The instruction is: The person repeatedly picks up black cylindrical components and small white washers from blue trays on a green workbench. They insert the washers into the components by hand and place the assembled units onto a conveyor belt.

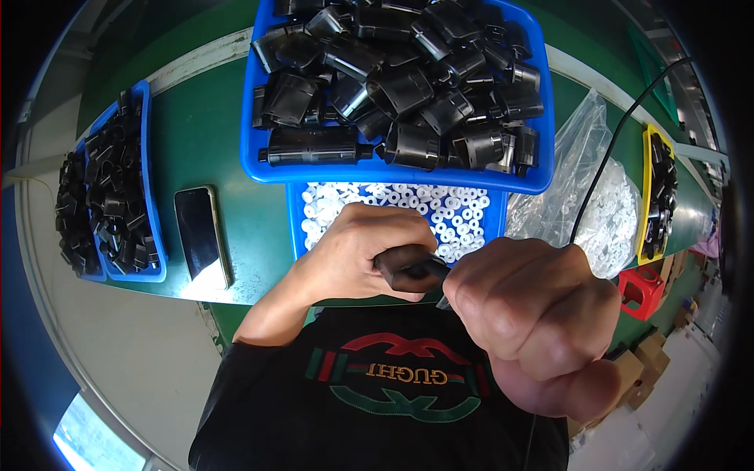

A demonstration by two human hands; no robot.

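Observation:
My left hand (pixel 361 247) is closed round a black plastic housing (pixel 407 267) in front of my chest, with its end facing right. My right hand (pixel 534 314) makes a fist close to the camera, wrapped round a black corded tool that is mostly hidden by the fingers. A black cord (pixel 605 153) runs up from that fist toward the upper right. The tool's front appears to meet the housing, but the exact contact is hidden. Just beyond my hands, a blue tray (pixel 296 224) holds many small white plastic rings (pixel 459 224).
A blue bin (pixel 393 174) heaped with black housings (pixel 400 90) overhangs the ring tray. On the left lie a phone (pixel 202 235) and blue bins (pixel 157 271) of black parts. To the right are a clear bag (pixel 605 212) of white pieces, a yellow bin (pixel 648 196) and a red stool (pixel 642 290).

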